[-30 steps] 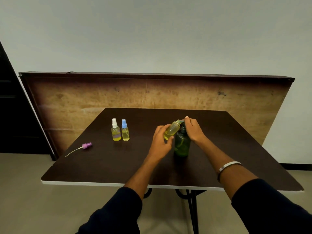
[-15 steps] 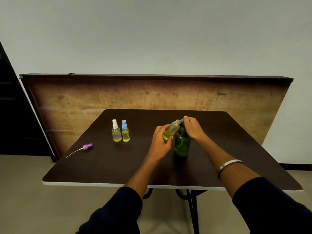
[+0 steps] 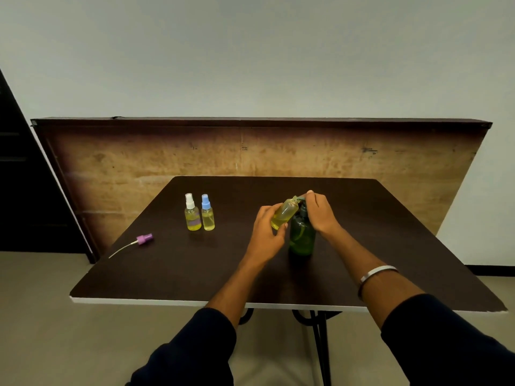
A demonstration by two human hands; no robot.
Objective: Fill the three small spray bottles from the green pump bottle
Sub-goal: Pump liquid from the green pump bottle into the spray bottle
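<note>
The green pump bottle (image 3: 302, 237) stands right of the table's middle. My right hand (image 3: 320, 215) rests on its pump head, fingers closed over the top. My left hand (image 3: 267, 234) holds an uncapped small bottle (image 3: 284, 214) of yellow liquid, tilted with its mouth up against the pump spout. Two capped small spray bottles stand side by side to the left: one with a white cap (image 3: 191, 213), one with a blue cap (image 3: 207, 213), both holding yellow liquid. A purple spray cap with its thin tube (image 3: 145, 239) lies on the table at the left.
The dark brown table (image 3: 195, 268) has a white front edge and a metal leg below. A brown wooden board (image 3: 139, 162) leans upright behind it against the pale wall. A dark doorway is at the far left.
Both hands and the bottles keep the same pose; only the view has shifted a little.
</note>
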